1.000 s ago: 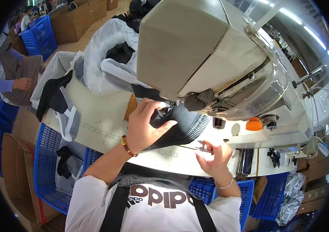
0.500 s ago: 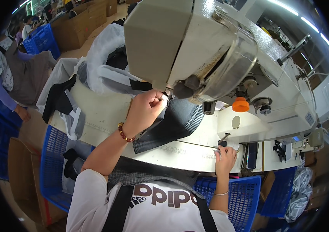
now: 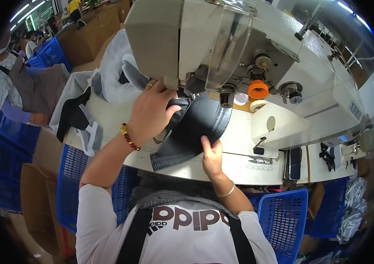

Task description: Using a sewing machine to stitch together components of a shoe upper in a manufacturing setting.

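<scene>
A black fabric piece (image 3: pixel 191 132) with ribbed edges lies under the head of a white sewing machine (image 3: pixel 156 42). My left hand (image 3: pixel 149 110) is closed on its upper left part, close beside the needle area, with the thumb pressing a black fold. My right hand (image 3: pixel 212 156) pinches the near right edge of the same piece, thumb on top. Small thread snips (image 3: pixel 261 161) lie on the white table (image 3: pixel 235 169) to the right of my right hand. The needle itself is hidden by the machine head and my left hand.
Black-and-grey pieces (image 3: pixel 75 112) hang over the table's left edge. Blue baskets (image 3: pixel 70 185) (image 3: pixel 284 215) stand below on both sides. A phone-like dark slab (image 3: pixel 295 163) lies at the right. A co-worker (image 3: pixel 33 88) is at the far left, near cardboard boxes (image 3: pixel 81 39).
My right hand has left the thread snips on the table and moved left onto the black piece's edge. My left hand has shifted slightly left and its fingers now reach further over the fabric.
</scene>
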